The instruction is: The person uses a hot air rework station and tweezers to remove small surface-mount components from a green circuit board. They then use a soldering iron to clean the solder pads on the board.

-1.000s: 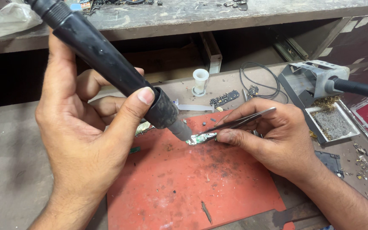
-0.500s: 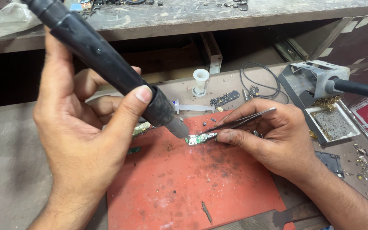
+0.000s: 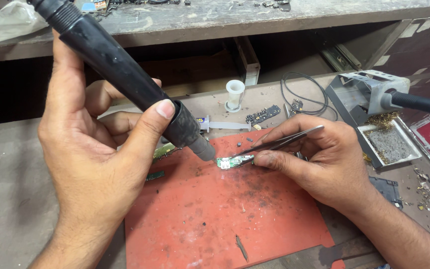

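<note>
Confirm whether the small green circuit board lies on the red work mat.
Yes, the small green circuit board rests on the red work mat, pinned by the right hand.

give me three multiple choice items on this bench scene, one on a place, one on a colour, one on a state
1. Where does the small circuit board lie?
A. on the mat
B. on the upper shelf
C. in the metal tray

2. What colour is the mat?
A. blue
B. red-orange
C. white

3. How does the right hand hold the tweezers?
A. pinched, tips at the board
B. lying loose on the mat
C. raised high above the bench

Key: 1 A, the board rests on the mat's upper part. 2 B, its surface is red-orange with dark scorch marks. 3 A, the fingers grip them with the tips reaching the board, opposite the black tool in the left hand.
</note>
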